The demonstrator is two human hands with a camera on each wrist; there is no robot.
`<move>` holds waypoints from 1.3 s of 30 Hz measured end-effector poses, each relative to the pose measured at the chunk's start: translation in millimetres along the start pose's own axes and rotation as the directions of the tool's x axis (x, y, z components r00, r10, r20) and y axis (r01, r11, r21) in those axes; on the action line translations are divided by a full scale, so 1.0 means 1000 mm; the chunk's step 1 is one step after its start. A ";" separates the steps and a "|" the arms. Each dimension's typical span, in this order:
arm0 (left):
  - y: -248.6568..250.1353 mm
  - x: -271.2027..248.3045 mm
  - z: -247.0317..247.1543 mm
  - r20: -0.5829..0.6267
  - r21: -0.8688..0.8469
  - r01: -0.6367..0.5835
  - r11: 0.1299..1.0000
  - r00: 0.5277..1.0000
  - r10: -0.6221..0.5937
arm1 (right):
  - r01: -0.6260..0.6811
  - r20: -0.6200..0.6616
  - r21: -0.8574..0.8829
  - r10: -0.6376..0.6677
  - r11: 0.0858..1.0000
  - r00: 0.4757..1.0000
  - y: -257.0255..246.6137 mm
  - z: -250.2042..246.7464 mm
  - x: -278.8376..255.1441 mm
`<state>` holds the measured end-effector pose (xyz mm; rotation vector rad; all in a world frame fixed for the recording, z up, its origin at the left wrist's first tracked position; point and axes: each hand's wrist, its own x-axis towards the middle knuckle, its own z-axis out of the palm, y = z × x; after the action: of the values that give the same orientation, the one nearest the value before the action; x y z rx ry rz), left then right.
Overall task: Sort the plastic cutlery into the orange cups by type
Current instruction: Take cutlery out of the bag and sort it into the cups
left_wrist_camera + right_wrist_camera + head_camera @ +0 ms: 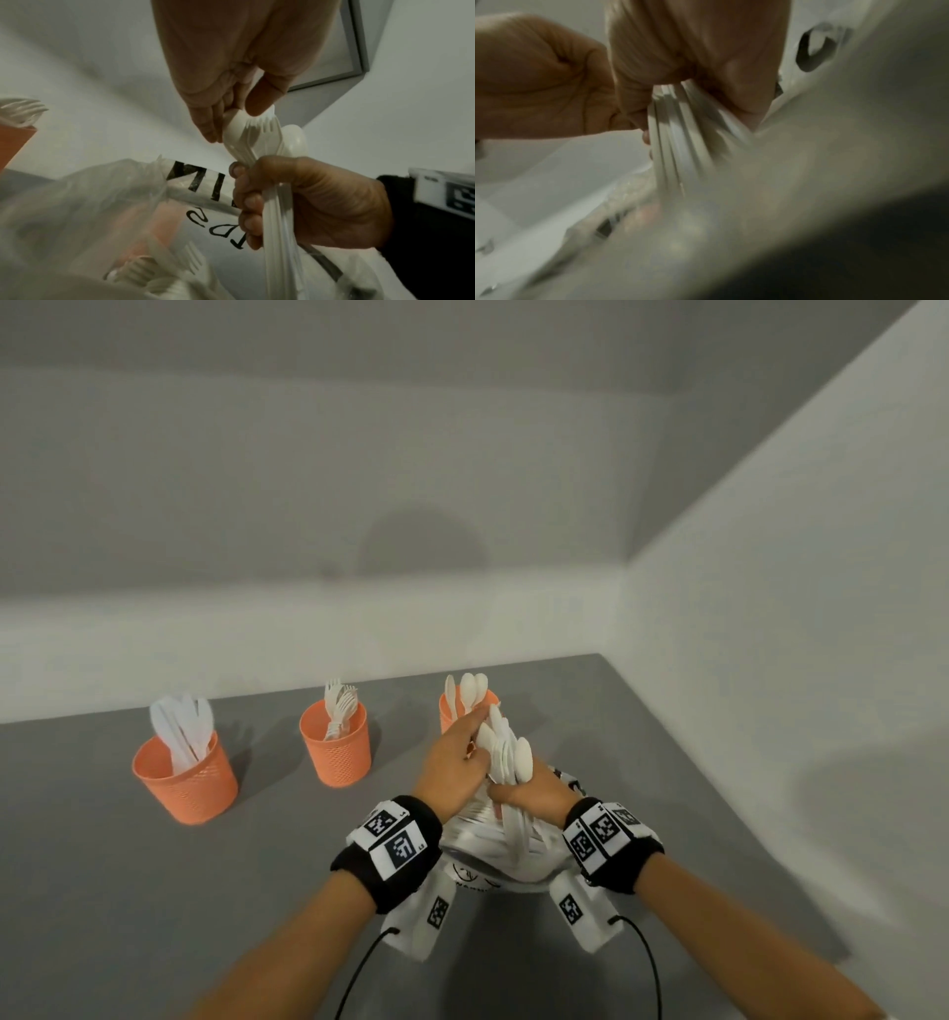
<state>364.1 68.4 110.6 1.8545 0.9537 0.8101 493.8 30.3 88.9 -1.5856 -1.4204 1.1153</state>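
Observation:
Three orange cups stand in a row on the grey table: the left cup (185, 783) holds knives, the middle cup (336, 747) forks, the right cup (448, 711) spoons. My right hand (506, 793) grips a bundle of white cutlery (506, 752) by the handles, heads up, just in front of the spoon cup. Spoons and at least one fork show in the bundle (257, 138). My left hand (475, 737) pinches the heads at the top of the bundle between thumb and fingers (205, 123). Which single piece it holds is unclear. The handles (675, 138) hang down from my right fist.
Under both hands lies a clear plastic bag (488, 860) with black print, with more forks inside (144, 270). Walls close in behind the cups and to the right. Bare grey table (128, 891) lies to the left and front.

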 end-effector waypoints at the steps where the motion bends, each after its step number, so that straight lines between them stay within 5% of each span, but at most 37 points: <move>1: 0.001 -0.001 0.000 0.031 0.016 -0.003 1.000 1.000 0.003 | -0.009 -0.010 0.040 0.010 0.999 1.000 0.000 0.000 0.000; 4: 0.009 -0.001 -0.002 0.069 -0.040 0.020 0.999 0.997 -0.017 | -0.024 -0.048 0.153 0.032 0.988 0.998 0.000 0.000 -0.002; 7: 0.009 0.001 0.001 -0.027 -0.317 0.097 0.943 0.993 -0.111 | 0.001 -0.135 0.226 0.030 0.974 0.990 -0.003 -0.003 0.001; 9: 0.002 -0.001 0.002 -0.067 -0.502 0.212 0.838 0.957 -0.282 | 0.056 -0.223 0.299 0.013 0.953 0.975 -0.010 -0.008 0.002; 13: -0.017 -0.019 0.011 0.211 -0.693 0.490 0.530 0.840 -0.500 | 0.148 -0.329 0.478 0.020 0.866 0.944 -0.024 -0.013 0.007; 16: -0.024 -0.027 0.020 0.350 -0.756 0.575 0.312 0.759 -0.549 | 0.151 -0.379 0.478 0.048 0.865 0.924 -0.029 0.003 0.010; 19: -0.020 -0.032 0.019 0.390 -0.814 0.547 0.195 0.763 -0.515 | 0.144 -0.375 0.470 0.050 0.871 0.926 -0.029 0.029 0.009; 24: -0.027 -0.045 0.003 0.391 -0.775 0.563 0.287 0.784 -0.482 | 0.174 -0.370 0.455 0.008 0.874 0.929 -0.042 0.055 0.011; 28: -0.037 -0.064 -0.026 0.413 -0.690 0.576 0.438 0.811 -0.415 | 0.163 -0.325 0.442 -0.012 0.882 0.945 -0.051 0.075 0.018; 32: -0.042 -0.075 -0.052 0.356 -0.481 0.615 0.625 0.789 -0.502 | 0.102 -0.230 0.426 -0.002 0.899 0.973 -0.060 0.107 0.023; 36: -0.049 -0.081 -0.078 0.349 -0.523 0.586 0.619 0.810 -0.472 | -0.050 0.074 0.561 0.010 0.826 0.997 -0.066 0.127 0.028; 39: -0.053 -0.086 -0.091 0.402 -0.587 0.614 0.528 0.787 -0.469 | -0.263 0.401 0.625 -0.012 0.735 0.916 -0.067 0.136 0.026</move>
<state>231.6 48.3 87.2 0.8523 0.8626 0.4660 343.0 60.0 97.0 -0.9716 -0.9423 1.8482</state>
